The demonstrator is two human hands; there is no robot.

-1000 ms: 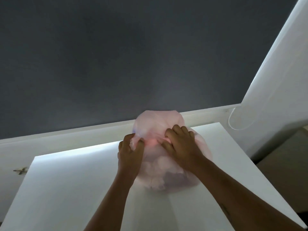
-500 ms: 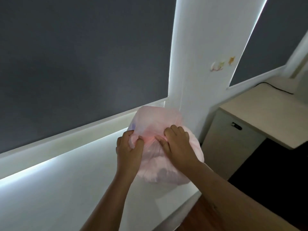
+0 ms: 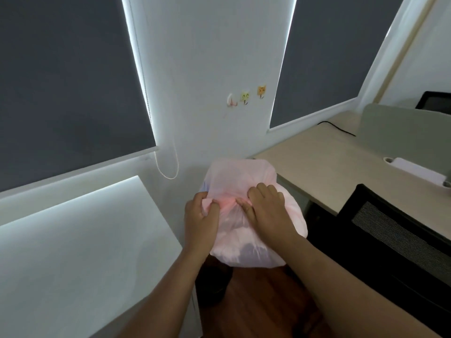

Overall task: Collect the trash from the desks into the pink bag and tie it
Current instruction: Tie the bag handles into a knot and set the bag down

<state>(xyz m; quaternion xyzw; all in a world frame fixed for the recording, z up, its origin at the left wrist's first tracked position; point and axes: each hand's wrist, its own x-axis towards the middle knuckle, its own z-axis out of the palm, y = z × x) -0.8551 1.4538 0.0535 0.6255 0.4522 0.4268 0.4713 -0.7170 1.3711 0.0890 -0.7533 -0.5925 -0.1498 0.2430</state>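
Here, the left hand (image 3: 200, 217) and right hand (image 3: 268, 211) pinch the gathered neck of the full pink bag (image 3: 246, 230) (held in mid-air above the wooden floor (image 3: 263, 301)) between the white desk (image 3: 73, 240) and the beige desk (image 3: 341, 162).

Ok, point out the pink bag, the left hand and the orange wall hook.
pink bag (image 3: 240, 178): head view, upper flap of plastic.
left hand (image 3: 200, 217): head view, back of hand.
orange wall hook (image 3: 261, 91): head view, its face plate.
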